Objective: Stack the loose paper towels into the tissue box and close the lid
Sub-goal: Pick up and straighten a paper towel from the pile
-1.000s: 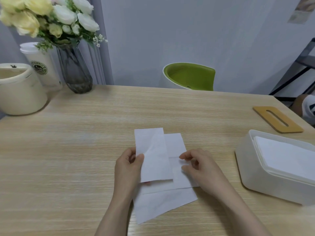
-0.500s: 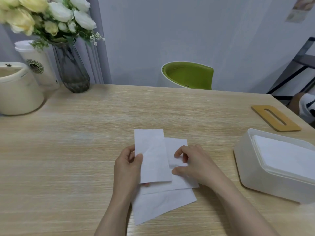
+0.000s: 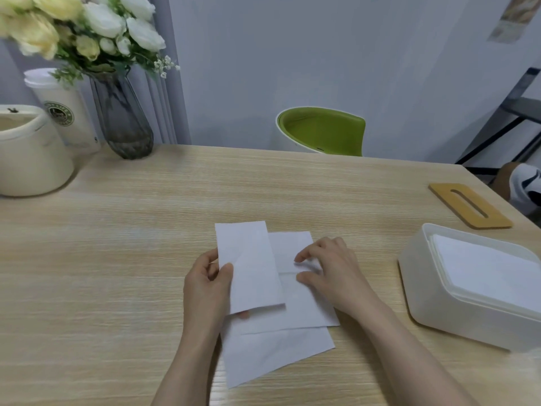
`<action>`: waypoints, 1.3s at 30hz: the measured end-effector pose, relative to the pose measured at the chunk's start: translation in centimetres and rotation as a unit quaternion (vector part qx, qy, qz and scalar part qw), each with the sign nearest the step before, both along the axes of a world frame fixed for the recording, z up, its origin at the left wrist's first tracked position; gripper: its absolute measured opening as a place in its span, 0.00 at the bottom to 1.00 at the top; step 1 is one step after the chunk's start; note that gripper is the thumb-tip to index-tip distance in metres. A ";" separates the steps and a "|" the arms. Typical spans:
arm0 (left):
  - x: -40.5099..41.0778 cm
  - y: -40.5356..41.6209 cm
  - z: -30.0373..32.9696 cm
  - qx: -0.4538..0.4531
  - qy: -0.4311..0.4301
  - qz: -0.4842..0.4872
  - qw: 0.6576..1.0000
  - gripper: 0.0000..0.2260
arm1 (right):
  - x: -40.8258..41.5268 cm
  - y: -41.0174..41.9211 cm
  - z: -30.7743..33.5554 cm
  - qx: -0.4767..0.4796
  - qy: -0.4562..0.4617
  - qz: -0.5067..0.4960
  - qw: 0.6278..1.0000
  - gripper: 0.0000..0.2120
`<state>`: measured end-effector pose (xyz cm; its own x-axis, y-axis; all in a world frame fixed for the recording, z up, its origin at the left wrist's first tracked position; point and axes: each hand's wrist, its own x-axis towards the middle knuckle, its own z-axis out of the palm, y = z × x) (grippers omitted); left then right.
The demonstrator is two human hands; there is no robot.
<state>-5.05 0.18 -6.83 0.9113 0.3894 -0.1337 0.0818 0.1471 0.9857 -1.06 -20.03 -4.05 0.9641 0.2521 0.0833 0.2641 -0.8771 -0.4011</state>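
Note:
Three white paper towels lie overlapping at the table's middle. My left hand (image 3: 209,284) pinches the left edge of the top folded towel (image 3: 251,268) between thumb and fingers. My right hand (image 3: 330,272) rests with curled fingers on the second towel (image 3: 304,306), pressing it down. The lowest towel (image 3: 272,356) sticks out toward me. The white tissue box (image 3: 456,315) stands open at the right with a stack of towels (image 3: 491,268) inside. Its wooden lid (image 3: 468,205) with a slot lies flat behind the box.
At the back left stand a cream container (image 3: 29,159), a paper cup (image 3: 67,112) and a dark glass vase (image 3: 121,121) of flowers. A green chair (image 3: 322,130) sits beyond the table's far edge. A dark metal frame (image 3: 506,118) is at the right.
My right hand has slid left onto the second towel, toward the top one. My left hand keeps its pinch on the top towel in the same place.

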 end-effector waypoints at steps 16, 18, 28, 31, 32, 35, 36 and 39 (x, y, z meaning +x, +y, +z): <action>-0.7 5.8 0.2 0.028 0.001 0.052 0.998 0.12 | 1.2 2.0 -0.6 -0.051 -0.012 0.029 0.998 0.07; -0.6 5.8 -0.2 0.037 -0.003 0.058 0.998 0.11 | 1.0 2.1 -0.7 -0.052 -0.022 0.029 0.998 0.05; -0.7 5.6 -0.5 0.055 -0.003 0.063 0.996 0.13 | 0.4 2.0 0.7 0.045 -0.044 -0.023 0.998 0.07; -0.7 5.5 -0.6 0.062 -0.007 0.066 0.996 0.12 | 0.5 1.5 2.1 0.073 -0.066 -0.037 0.994 0.06; -0.6 5.5 -0.5 0.064 -0.007 0.066 0.996 0.12 | 0.5 1.4 2.5 0.074 -0.079 -0.038 0.993 0.06; -0.7 5.4 -0.5 0.069 -0.004 0.066 0.995 0.13 | 0.3 1.4 4.0 0.068 -0.104 -0.048 0.991 0.05; -0.7 5.4 -0.4 0.070 -0.004 0.066 0.995 0.13 | 0.3 1.3 4.5 0.067 -0.113 -0.050 0.990 0.05; -0.8 5.3 -0.3 0.074 -0.007 0.063 0.995 0.14 | -0.1 1.1 6.3 0.127 -0.116 -0.054 0.984 0.07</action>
